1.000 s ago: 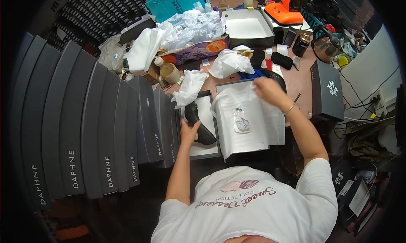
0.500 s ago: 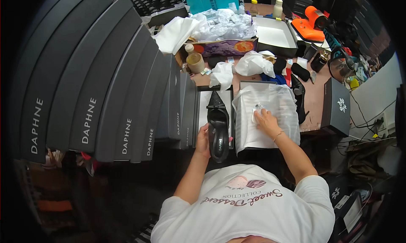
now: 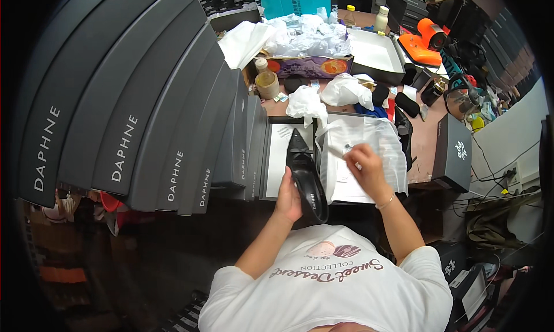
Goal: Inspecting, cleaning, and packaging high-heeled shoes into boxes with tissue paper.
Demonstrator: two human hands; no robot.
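My left hand (image 3: 287, 198) is wrapped round the side of a black pointed-toe shoe (image 3: 305, 179), its toe facing away from me and its inside turned up. The shoe is raised over an open shoebox (image 3: 283, 173), part of which it hides. My right hand (image 3: 366, 166) is closed in a pinch above a second open box lined with white tissue paper (image 3: 386, 141). A small pale piece shows at its fingertips, too blurred to name.
Tall stacked dark shoeboxes (image 3: 144, 101) crowd the left. Behind the work lie crumpled white paper (image 3: 346, 90), a purple carton (image 3: 309, 67) of plastic bags, and a jar (image 3: 266, 85). An orange device (image 3: 421, 48) and an upright dark box (image 3: 453, 153) stand at right.
The shoe has moved slightly right in my left hand, its heel end swinging right. My right hand has lifted off the tissue paper, fingers now pinched together.
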